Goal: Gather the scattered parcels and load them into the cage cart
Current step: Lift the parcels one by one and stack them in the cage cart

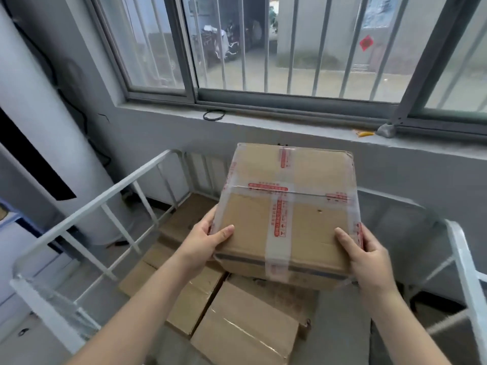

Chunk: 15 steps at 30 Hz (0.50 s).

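Loading step in hand, left hand point(210, 241) and right hand point(366, 254) gripping the taped brown cardboard parcel point(290, 212) above the white barred metal cage cart point(87, 206) — lowering it level onto the brown cartons point(245, 327) inside was judged next

The cart point(87, 208) is open on top. Its bars point(463, 259) block 9 and 3 o'clock; the wall point(408, 175) blocks 12. Boxes point(245, 333) fill 6; bare room at 5.

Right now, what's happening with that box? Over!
Left hand and right hand grip the box at its near corners. Box held over the cart. Other boxes lie underneath; nothing else in the way.
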Motion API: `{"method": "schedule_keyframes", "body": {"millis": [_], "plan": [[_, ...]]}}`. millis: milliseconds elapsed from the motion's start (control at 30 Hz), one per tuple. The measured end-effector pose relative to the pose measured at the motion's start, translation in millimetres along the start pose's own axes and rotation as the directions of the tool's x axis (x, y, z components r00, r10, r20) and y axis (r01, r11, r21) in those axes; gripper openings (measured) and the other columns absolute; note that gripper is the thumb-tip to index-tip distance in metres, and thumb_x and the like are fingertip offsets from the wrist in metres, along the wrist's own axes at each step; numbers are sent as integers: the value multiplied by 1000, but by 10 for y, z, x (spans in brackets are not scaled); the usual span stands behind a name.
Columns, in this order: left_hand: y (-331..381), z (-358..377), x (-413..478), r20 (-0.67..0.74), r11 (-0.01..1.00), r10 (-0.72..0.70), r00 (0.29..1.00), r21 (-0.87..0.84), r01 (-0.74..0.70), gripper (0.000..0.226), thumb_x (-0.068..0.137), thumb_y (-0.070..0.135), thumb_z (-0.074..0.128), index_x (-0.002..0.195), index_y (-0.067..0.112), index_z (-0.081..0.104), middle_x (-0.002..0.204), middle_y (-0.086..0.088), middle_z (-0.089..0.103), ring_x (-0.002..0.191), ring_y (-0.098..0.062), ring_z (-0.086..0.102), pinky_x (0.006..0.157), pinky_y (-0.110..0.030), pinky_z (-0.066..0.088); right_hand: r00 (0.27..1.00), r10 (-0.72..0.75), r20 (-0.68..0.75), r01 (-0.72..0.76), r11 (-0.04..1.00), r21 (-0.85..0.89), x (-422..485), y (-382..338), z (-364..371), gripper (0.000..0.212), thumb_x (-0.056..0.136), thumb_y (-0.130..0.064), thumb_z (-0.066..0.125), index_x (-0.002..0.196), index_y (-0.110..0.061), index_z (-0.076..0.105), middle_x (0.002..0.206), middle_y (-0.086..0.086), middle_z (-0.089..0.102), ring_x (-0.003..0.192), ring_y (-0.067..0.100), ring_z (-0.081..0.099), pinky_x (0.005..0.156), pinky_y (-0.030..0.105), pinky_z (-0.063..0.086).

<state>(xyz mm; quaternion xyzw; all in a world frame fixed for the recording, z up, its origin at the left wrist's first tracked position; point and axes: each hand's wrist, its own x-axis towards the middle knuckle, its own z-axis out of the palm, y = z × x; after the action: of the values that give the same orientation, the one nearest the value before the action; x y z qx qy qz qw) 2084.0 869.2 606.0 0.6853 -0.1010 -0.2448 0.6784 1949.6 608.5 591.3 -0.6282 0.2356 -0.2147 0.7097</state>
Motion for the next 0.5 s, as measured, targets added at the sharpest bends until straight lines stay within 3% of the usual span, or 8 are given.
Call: {"method": "schedule_keyframes", "body": {"millis": [100,133,200,267,333,400,500], "plan": [[-380,-233,776,66,992,-126,990,33,124,47,94,17,56,132,42,43,121,5,64,108,-18,63,71,-29,52,988,78,-132,-91,992,-91,466,544,277,59,86,-25,66,141,-15,45,124,1,62,106,17,62,88,32,54],[-566,-326,1073,77,985,-170,983,53,166,45,94,17,54,130,42,44,120,5,64,106,-18,63,68,-28,52,982,106,-159,-125,986,-115,651,756,374,54,87,-25,66,137,-15,49,121,1,64,104,15,63,85,28,56],[-990,-488,1634,104,968,-237,966,109,226,44,94,19,55,130,43,43,119,5,63,105,-19,62,68,-30,52,965,164,-206,-195,970,-144,1009,1257,554,38,89,-23,64,126,-17,58,113,-2,67,95,7,63,69,11,55],[-1484,-623,2158,115,953,-270,956,170,249,45,94,20,56,131,40,43,120,5,63,110,-18,61,82,-37,53,945,202,-259,-249,954,-167,1333,1779,696,28,91,-20,61,119,-19,60,108,-3,67,87,1,60,58,4,48],[-2020,-717,2587,116,930,-261,958,295,217,43,94,20,55,131,36,41,123,6,61,115,-15,57,99,-40,47,918,251,-308,-315,932,-179,1596,2365,788,31,92,-19,60,123,-17,59,110,0,66,86,1,59,63,13,48],[-2540,-762,2866,115,880,-272,955,432,198,46,93,24,54,134,37,37,127,8,57,120,-14,53,106,-40,41,888,318,-332,-394,898,-194,1732,2964,872,35,93,-20,58,128,-17,55,112,-1,64,89,8,59,75,22,46],[-3181,-779,2979,27,801,-365,930,518,299,60,94,15,51,147,27,25,143,8,45,132,-12,42,110,-27,31,856,405,-322,-485,845,-226,1726,3705,949,39,95,-20,55,132,-25,47,119,-6,60,99,10,56,83,20,43]]}}
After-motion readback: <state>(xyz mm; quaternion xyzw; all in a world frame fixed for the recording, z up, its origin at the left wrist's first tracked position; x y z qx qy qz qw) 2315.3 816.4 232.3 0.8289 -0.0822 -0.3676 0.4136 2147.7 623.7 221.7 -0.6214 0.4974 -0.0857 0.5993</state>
